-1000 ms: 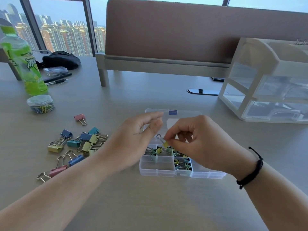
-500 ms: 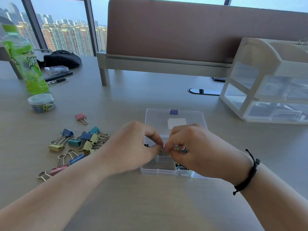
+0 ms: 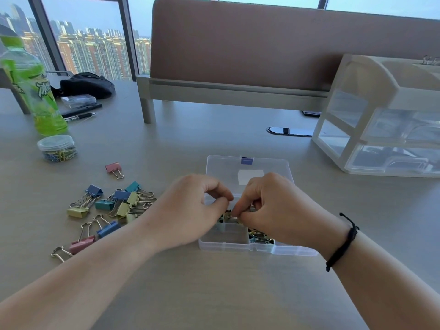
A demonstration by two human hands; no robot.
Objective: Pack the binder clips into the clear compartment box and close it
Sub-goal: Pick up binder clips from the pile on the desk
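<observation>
The clear compartment box [image 3: 225, 242] lies open on the desk, its lid [image 3: 247, 171] folded flat behind with a blue latch. Small binder clips [image 3: 259, 235] fill some compartments. Both hands hover over the box's middle. My right hand [image 3: 273, 206] pinches a small yellow clip [image 3: 229, 216] by its wire handle at a compartment. My left hand [image 3: 190, 210] has its fingers curled, thumb and forefinger meeting right beside that clip; what they hold is hidden. A pile of larger coloured binder clips [image 3: 112, 208] lies to the left of the box.
A lone pink clip [image 3: 113, 169] lies further back. A round tub of paper clips [image 3: 57, 148] and a green bottle [image 3: 31, 91] stand far left. A white drawer unit [image 3: 381, 115] is at the right; a brown desk divider [image 3: 262, 48] runs behind.
Both hands dropped from above the box down into its middle compartments, bringing the small yellow clip with them. My left fingers curled in beside it.
</observation>
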